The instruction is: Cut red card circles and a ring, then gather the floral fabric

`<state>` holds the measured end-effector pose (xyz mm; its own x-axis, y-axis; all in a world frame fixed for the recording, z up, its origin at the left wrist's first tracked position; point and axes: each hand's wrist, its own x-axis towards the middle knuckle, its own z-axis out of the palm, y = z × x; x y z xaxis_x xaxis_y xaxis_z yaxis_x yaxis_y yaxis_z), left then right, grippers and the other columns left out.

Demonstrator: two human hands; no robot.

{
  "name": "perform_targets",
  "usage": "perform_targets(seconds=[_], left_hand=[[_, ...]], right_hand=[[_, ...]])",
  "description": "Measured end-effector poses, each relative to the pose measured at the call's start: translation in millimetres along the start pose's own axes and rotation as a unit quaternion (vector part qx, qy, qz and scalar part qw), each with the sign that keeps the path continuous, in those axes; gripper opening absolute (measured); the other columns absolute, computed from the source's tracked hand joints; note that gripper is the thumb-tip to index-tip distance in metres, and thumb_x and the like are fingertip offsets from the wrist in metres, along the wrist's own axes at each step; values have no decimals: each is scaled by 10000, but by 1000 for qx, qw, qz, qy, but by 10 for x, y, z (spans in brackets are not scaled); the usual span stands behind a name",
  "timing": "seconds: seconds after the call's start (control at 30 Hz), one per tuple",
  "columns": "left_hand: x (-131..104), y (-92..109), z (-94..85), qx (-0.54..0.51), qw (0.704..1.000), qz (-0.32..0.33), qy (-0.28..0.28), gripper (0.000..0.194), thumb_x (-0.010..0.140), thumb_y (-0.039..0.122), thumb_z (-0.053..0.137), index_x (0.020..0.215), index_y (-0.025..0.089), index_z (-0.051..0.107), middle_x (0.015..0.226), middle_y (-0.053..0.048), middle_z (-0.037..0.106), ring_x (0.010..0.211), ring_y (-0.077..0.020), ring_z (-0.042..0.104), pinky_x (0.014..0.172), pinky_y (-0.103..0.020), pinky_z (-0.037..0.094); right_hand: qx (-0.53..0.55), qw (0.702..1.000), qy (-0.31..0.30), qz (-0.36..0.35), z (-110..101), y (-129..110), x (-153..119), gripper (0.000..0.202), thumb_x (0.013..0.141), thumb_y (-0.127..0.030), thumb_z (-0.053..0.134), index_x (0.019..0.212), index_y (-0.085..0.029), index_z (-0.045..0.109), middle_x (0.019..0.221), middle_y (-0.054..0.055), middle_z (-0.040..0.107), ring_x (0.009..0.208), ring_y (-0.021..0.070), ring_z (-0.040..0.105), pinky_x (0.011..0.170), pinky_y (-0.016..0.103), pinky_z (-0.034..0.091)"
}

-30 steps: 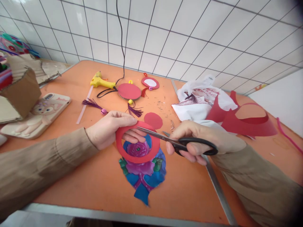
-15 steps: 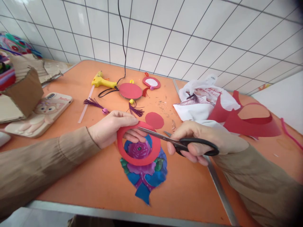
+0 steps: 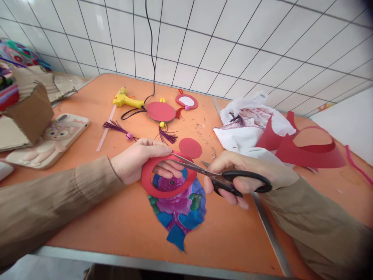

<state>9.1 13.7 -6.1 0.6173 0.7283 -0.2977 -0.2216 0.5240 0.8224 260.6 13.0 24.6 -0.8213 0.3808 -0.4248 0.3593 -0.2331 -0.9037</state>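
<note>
Between thumb and fingers, my left hand (image 3: pixel 145 157) pinches the top edge of a red paper ring (image 3: pixel 154 189), tilted above the table. My right hand (image 3: pixel 233 177) has its fingers through the black handles of a pair of scissors (image 3: pixel 201 170). Their blades lie at the ring's upper edge, close to my left thumb; they look slightly apart. Under the ring lies a blue and purple flower-print cutout (image 3: pixel 177 217), partly covered by it. Just beyond the ring is a red paper disc (image 3: pixel 190 148).
Farther back lie a yellow glue gun (image 3: pixel 128 100), a red round pendant (image 3: pixel 161 112), a smaller pendant (image 3: pixel 186 102) and a purple tassel (image 3: pixel 118 130). A phone (image 3: pixel 49 142) and cardboard box (image 3: pixel 29 112) are left; a white plastic bag (image 3: pixel 250 120) and red paper scraps (image 3: pixel 309 151) are right.
The red ring has tilted flatter and shifted slightly left and up. The scissor handles have opened a little wider, and the blades show a small gap at the ring's edge.
</note>
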Motion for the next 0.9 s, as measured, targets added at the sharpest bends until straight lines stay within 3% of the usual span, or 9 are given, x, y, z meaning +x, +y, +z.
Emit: perform_targets(seconds=[0.3,0.9], left_hand=[[8,-13,25,-43,999,3,-24,259,828,188,519,789,27,719,763,-196,734,714,-231,711,683,-272,552],[2,-47,20,-58,997,7,-50,259,827,194,516,764,56,726,795,-178,742,796,-254,710,685,-261,555]], right_hand=[[6,1000,-3,-15,-2,28,15,568,724,-593,627,955,-75,626,623,33,619,434,91,575,385,161,444],[52,998,-8,-21,7,18,32,508,722,-529,671,943,-73,644,592,24,606,438,67,552,364,114,404]])
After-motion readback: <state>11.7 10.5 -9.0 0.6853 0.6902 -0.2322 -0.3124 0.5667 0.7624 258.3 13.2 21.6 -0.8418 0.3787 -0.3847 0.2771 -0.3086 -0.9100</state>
